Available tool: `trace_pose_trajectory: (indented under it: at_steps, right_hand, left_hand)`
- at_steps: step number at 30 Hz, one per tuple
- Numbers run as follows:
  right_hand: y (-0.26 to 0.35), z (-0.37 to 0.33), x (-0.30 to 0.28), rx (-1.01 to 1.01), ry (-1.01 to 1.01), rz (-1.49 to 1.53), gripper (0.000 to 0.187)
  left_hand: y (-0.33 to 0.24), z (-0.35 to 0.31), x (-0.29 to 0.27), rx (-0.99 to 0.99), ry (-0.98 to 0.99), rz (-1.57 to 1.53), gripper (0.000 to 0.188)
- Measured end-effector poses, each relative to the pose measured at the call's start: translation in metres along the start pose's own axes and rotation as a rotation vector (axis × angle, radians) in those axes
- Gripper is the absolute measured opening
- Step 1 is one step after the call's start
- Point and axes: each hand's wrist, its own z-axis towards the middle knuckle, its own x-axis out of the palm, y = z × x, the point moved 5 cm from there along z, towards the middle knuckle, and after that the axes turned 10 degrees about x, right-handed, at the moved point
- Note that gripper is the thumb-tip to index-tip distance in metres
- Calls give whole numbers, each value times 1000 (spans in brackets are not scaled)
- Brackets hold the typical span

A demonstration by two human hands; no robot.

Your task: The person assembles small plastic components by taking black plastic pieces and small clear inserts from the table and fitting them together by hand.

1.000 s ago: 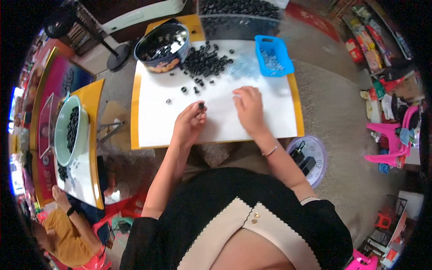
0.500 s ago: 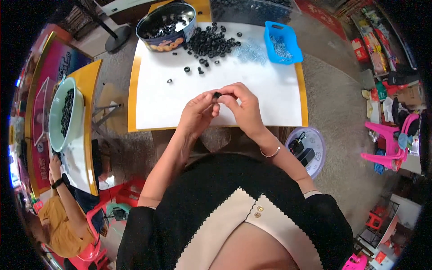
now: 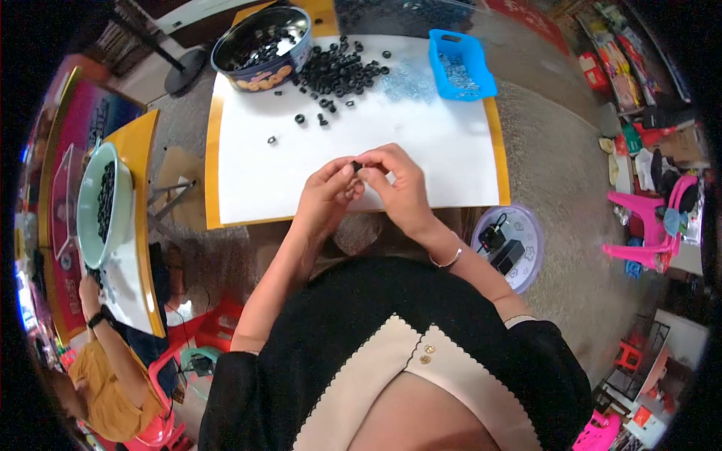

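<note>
Over the near part of the white table top (image 3: pixel 256 177), my two hands meet around a small black part (image 3: pixel 356 166). My left hand (image 3: pixel 325 192) is closed, pinching the part between thumb and forefinger. From the other side, my right hand (image 3: pixel 398 184) bends its fingers against it; whether they hold a further small piece cannot be made out. Beyond them lies a pile of black ring-shaped parts (image 3: pixel 338 71), with several loose ones nearer. To its right are scattered small clear pieces (image 3: pixel 406 85), next to a blue plastic basket (image 3: pixel 465 90) holding more of them.
A round tin (image 3: pixel 259 79) with black parts stands at the back left. On the floor to the right sits a purple-rimmed basin (image 3: pixel 526 259) with black devices. At the left, another person (image 3: pixel 113 376) sits by a table with a pale green basin (image 3: pixel 120 218).
The view has shifted, so the table and its contents sit slightly further left. My hands stay together at the black part, with small finger movements.
</note>
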Motion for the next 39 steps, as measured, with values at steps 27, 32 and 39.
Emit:
trace_pose_trajectory:
  at_steps: [27,32,39]
  right_hand:
    - [-43,65,-37,-183,-90,-781,10]
    - [-2,45,2,-67,130,-182,5]
    - [13,36,17,-399,109,-504,7]
  left_hand:
    - [-13,4,-23,105,-148,15,22]
    - [-16,3,-24,77,-178,-11,23]
    - [-12,4,-27,122,-111,17,24]
